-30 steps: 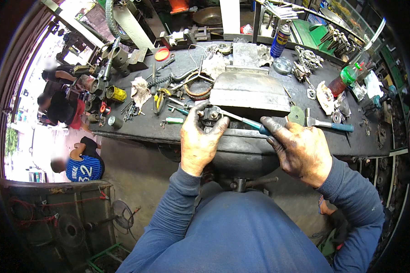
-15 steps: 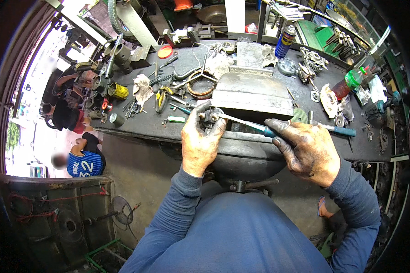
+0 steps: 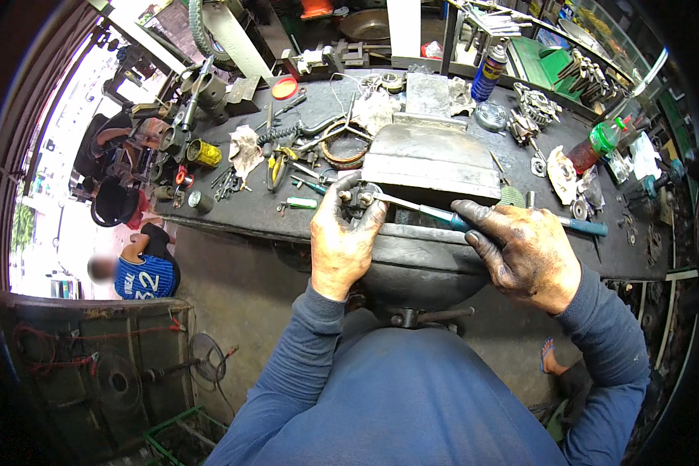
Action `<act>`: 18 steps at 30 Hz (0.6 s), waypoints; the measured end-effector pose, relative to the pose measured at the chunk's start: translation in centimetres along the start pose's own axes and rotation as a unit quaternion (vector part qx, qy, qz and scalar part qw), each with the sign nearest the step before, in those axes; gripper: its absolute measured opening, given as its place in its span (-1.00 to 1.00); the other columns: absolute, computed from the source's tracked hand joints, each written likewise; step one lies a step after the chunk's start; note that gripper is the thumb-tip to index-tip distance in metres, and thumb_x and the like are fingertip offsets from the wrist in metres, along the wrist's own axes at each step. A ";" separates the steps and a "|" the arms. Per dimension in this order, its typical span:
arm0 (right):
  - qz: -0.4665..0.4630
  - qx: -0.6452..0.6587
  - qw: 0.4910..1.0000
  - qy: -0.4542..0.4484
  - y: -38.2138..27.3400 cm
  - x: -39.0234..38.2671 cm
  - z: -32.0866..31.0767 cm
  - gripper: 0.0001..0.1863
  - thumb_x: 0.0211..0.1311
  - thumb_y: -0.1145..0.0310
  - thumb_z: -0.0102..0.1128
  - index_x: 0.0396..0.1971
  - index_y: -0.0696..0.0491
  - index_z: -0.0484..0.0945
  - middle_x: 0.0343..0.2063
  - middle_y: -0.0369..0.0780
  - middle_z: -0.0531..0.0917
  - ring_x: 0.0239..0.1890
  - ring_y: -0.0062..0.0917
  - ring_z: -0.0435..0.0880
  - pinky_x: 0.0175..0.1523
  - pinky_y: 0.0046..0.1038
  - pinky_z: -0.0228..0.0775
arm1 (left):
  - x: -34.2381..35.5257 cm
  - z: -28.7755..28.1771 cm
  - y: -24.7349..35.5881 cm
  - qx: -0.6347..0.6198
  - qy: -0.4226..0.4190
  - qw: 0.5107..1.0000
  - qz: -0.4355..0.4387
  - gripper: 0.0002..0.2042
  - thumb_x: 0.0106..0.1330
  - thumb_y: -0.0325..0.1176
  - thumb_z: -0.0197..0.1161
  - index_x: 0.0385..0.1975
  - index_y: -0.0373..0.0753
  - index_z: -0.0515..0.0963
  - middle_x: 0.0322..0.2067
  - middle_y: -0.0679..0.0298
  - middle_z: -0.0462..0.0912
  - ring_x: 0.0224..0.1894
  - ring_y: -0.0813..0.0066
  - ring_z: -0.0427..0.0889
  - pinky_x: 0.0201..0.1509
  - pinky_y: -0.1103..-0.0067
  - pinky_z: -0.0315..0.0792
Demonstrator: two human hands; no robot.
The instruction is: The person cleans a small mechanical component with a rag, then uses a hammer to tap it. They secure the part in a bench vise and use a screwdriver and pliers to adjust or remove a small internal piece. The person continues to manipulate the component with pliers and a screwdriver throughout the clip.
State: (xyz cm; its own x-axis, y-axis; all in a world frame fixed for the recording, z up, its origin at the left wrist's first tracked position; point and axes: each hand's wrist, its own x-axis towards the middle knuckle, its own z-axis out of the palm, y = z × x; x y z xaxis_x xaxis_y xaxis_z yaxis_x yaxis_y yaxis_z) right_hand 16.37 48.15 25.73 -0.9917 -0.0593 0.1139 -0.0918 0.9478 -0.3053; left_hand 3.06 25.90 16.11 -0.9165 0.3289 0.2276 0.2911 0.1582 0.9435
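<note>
A small dark metal part [image 3: 357,199] with bright round studs is pinched between the thumb and fingers of my left hand [image 3: 342,245], over the front jaw of a large bench vise [image 3: 431,159]. My right hand [image 3: 524,252] is wrapped round the blue-green handle of a screwdriver [image 3: 415,207]. Its shaft points left, and the tip meets the part beside my left thumb. What the tip touches exactly is too small to tell. Both hands are blackened with grease. The vise's handle bar [image 3: 435,314] sticks out below, near my body.
Left of the vise lie pliers [image 3: 278,167], a green-handled tool [image 3: 301,203], a yellow can [image 3: 204,153] and a rag [image 3: 245,151]. On the right are a hammer [image 3: 582,226], a bottle of red liquid [image 3: 594,146] and a spray can [image 3: 488,74]. People are beyond the bench's left end.
Both hands keep nearly the same pose, with the screwdriver tip still at the part. At the far left, a person in dark clothes has shifted position.
</note>
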 end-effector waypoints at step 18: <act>-0.010 0.063 0.990 -0.129 0.6 3.5 -3.3 -0.64 0.42 0.30 0.19 0.12 0.11 0.66 -0.30 0.09 0.75 -0.23 0.04 0.77 -0.08 -0.07 0.61 | 0.1 0.1 -0.3 -0.039 -0.002 0.999 -0.017 -0.57 0.36 -0.52 0.42 0.21 -0.40 0.54 -0.14 0.22 0.73 -0.10 0.54 0.65 0.05 0.55 0.56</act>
State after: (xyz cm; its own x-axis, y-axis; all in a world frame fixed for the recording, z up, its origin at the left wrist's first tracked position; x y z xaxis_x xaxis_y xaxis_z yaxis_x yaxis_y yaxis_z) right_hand 13.10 49.52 29.10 -0.9781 -0.1706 -0.1197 -0.1052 0.8999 -0.4233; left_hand 2.93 25.95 15.86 -0.9244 0.3282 0.1945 0.2375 0.0963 0.9666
